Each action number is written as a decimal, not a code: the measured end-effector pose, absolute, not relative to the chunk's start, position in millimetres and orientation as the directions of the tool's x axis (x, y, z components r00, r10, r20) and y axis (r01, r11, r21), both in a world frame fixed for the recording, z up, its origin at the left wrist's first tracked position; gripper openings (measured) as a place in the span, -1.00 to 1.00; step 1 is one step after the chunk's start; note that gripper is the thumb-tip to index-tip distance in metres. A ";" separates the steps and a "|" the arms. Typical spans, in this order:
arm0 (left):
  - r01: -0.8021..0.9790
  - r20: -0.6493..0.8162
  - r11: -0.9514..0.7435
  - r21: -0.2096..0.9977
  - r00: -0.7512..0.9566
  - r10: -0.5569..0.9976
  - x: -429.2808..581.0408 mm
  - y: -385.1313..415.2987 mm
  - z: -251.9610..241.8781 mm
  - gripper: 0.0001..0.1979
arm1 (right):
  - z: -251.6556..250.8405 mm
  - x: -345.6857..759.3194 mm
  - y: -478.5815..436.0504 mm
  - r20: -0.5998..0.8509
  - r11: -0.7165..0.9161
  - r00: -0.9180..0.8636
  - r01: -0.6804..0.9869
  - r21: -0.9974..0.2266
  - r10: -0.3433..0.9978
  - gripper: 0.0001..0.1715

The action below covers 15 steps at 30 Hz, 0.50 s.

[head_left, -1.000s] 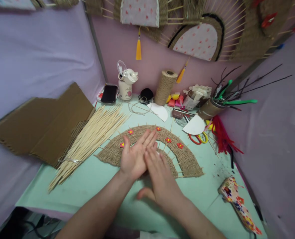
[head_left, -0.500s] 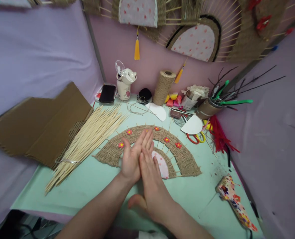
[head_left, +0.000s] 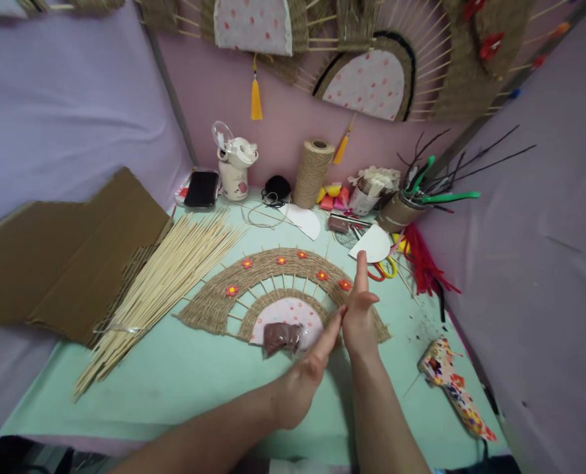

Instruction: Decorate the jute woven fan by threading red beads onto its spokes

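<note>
Your left hand (head_left: 307,380) and right hand (head_left: 360,315) have shifted rightward: flat-open, palms facing, apparently for rubbing; any contents hidden.

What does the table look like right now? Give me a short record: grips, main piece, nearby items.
Left grip: open, fingers straight
Right grip: open, beside the left
Contact: unclear whether they touch
Main piece: woven fan on the table
Decoration: red flowers, six visible
Over its lower middle: clear packet, brown contents
Left of fan: stick bundle
Right of fan: flower-patterned tool
</note>
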<state>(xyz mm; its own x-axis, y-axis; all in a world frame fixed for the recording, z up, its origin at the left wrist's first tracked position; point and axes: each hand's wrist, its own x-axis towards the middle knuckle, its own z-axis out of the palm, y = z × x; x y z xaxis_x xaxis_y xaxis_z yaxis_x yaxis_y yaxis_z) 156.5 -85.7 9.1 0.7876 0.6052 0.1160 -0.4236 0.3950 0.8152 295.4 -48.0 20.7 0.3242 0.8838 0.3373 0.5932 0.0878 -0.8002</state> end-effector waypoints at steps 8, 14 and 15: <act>-0.469 0.138 0.324 0.822 0.716 0.685 155.8 -82.0 11.4 -0.12 | 23.8 285.6 -57.8 0.357 0.119 0.240 0.657 -0.745 0.903 0.09; -0.489 0.100 0.371 0.790 0.698 0.709 142.5 -67.3 28.8 -0.02 | 30.1 249.1 -85.6 0.354 0.259 0.012 0.660 -0.706 0.935 0.21; -0.503 0.097 0.369 0.782 0.682 0.725 141.0 -65.2 32.0 0.00 | 30.4 244.0 -90.4 0.353 0.280 -0.028 0.669 -0.689 0.935 0.22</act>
<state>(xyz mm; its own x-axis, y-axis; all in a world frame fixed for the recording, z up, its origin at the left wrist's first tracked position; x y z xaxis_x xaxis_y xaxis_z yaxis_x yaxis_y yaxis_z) 141.0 -65.2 32.0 0.6822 0.7247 0.0968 -0.5025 0.3686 0.7820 244.0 -90.4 30.4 -0.0282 0.9352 0.3531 0.6688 0.2802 -0.6886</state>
